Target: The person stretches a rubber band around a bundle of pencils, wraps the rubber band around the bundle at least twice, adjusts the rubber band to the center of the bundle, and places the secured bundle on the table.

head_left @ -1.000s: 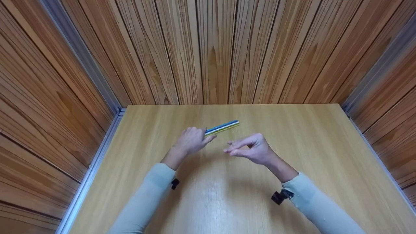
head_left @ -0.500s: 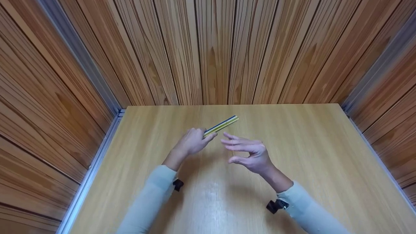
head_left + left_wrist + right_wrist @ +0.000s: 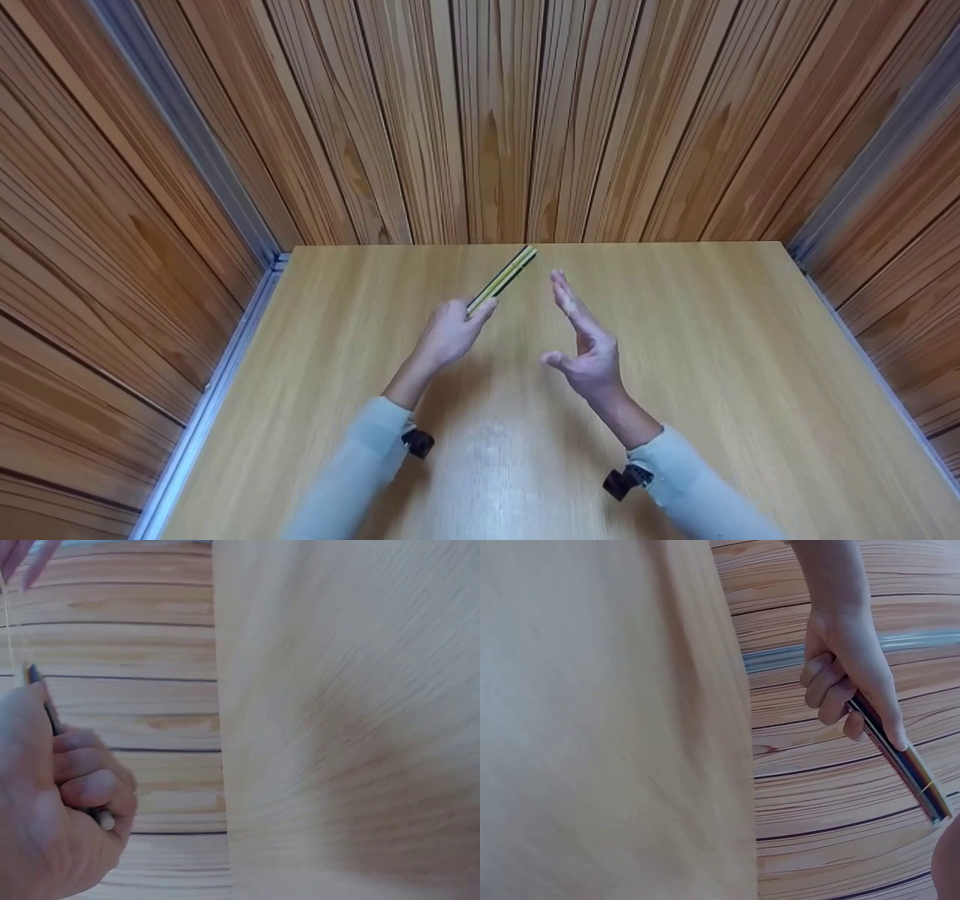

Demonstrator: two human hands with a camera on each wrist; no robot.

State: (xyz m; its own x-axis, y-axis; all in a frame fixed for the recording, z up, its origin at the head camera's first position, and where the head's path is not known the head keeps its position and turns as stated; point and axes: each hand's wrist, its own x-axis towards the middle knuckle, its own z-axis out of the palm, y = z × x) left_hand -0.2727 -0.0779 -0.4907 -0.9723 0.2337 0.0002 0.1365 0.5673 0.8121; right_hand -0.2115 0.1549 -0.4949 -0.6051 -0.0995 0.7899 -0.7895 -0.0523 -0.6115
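Note:
In the head view my left hand [image 3: 447, 335] grips the near end of a bundle of slim pencils [image 3: 504, 279]. The bundle tilts away to the upper right, with yellow and dark stripes showing. A thin yellow rubber band [image 3: 926, 787] crosses it near its far end in the right wrist view. Pale thin strands [image 3: 9, 630] run from the bundle tip toward my right hand's fingers [image 3: 34, 566] in the left wrist view. To the right of the bundle, my right hand [image 3: 598, 365] is held up, fingers straight and thumb spread apart.
Both hands are over a light wooden table [image 3: 480, 465]. Wood-plank walls [image 3: 495, 120] rise behind it and at both sides, with a metal rail [image 3: 202, 405] along its left edge. Small black cameras [image 3: 627, 480] sit at both wrists.
The pencil bundle has swung to point more steeply away, its blue side turning out of sight. My right hand has gone from pinched fingertips to straight, spread fingers.

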